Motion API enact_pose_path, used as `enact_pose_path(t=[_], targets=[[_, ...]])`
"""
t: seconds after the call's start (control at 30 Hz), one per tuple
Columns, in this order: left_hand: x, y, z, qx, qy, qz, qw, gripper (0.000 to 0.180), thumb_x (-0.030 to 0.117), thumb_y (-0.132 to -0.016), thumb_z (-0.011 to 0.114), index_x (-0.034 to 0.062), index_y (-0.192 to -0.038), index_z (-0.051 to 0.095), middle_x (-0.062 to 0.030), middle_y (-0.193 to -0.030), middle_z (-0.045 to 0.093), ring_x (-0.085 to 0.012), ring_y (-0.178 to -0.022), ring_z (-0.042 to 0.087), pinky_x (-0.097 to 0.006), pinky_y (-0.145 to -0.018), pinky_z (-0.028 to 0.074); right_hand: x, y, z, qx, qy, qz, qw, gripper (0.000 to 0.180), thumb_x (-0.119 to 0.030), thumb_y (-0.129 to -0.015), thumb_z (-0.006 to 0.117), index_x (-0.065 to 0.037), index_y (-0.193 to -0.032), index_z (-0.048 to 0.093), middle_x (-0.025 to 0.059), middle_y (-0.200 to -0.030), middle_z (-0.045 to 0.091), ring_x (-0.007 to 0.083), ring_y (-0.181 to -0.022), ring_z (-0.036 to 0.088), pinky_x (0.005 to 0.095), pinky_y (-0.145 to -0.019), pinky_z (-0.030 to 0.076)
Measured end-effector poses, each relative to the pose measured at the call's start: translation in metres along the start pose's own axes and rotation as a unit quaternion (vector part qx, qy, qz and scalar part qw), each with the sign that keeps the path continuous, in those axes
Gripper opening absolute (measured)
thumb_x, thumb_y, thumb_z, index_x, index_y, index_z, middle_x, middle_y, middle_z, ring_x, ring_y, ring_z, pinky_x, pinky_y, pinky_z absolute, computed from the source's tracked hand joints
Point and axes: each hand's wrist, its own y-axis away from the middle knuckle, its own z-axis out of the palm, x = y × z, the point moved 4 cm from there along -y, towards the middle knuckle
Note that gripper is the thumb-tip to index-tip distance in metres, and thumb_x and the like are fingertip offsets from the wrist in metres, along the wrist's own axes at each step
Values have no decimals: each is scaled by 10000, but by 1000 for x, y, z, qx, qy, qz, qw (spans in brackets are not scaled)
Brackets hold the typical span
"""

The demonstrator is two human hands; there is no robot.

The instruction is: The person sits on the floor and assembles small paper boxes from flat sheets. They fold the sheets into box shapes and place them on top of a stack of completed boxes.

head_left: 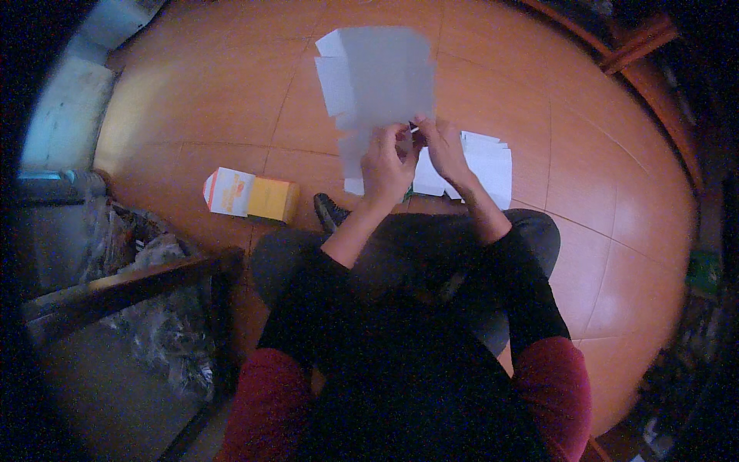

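Observation:
A large flat carton blank (pixel 389 73), pale grey with notched flaps along its left side, stretches away from my hands. My left hand (pixel 387 163) is closed, fingers bent, at the blank's near part. Close against it, my right hand (pixel 446 150) pinches the blank's near right edge. A small dark piece with a light edge (pixel 413 127) shows between my fingertips; I cannot make out what it is. More white carton blanks (pixel 493 165) lie on the floor beyond my right knee, partly behind my right wrist.
Left of my foot lies a small yellow and white box (pixel 273 199) with its flap out. The floor (pixel 585 154) is orange-brown tile. At the left, a dark wooden frame (pixel 138 285) stands beside crumpled clear plastic (pixel 165 339). Wooden furniture rails (pixel 643 46) edge the far right.

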Motion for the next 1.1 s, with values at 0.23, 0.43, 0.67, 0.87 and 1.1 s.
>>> enact_pose_path(t=[0.23, 0.43, 0.67, 0.87, 1.1], targets=[[-27, 4, 4, -48, 230, -266, 935, 157, 101, -625, 680, 2, -659, 563, -87, -575, 569, -143, -506, 534, -234, -478, 409, -21, 0, -19, 91, 126, -87, 984, 179, -143, -759, 560, -3, -689, 474, 90, -661, 529, 159, -571, 536, 296, -506, 430], [-21, -8, -7, -66, 122, -187, 972, 147, 121, -652, 643, 8, -717, 575, -106, -647, 581, -182, -551, 559, -287, -507, 432, -47, 10, -8, 48, 353, -245, 902, 92, -93, -674, 584, -33, -729, 540, 130, -689, 525, 270, -600, 530, 340, -543, 430], [0, -2, 1, -203, -106, 48, 972, 122, 147, -684, 589, 36, -734, 587, -112, -722, 573, -230, -631, 564, -308, -581, 441, 8, -10, -23, 47, 115, 62, 990, 94, -62, -661, 577, 13, -661, 522, 139, -740, 564, 200, -657, 560, 282, -589, 448], [-29, 9, 14, -250, 400, -429, 770, 140, 131, -678, 562, 31, -776, 566, -50, -676, 568, -150, -563, 538, -265, -517, 428, -7, -9, -16, -123, -73, -28, 989, 84, -8, -652, 536, -13, -605, 466, 105, -751, 568, 144, -701, 524, 244, -610, 434], [-29, 1, 2, -141, 311, -393, 854, 139, 113, -696, 612, -14, -737, 575, -35, -637, 561, -96, -526, 523, -215, -462, 408, -1, -8, -20, -79, 62, -19, 995, 43, -16, -653, 562, -23, -670, 523, 40, -663, 544, 97, -640, 509, 222, -573, 414]])
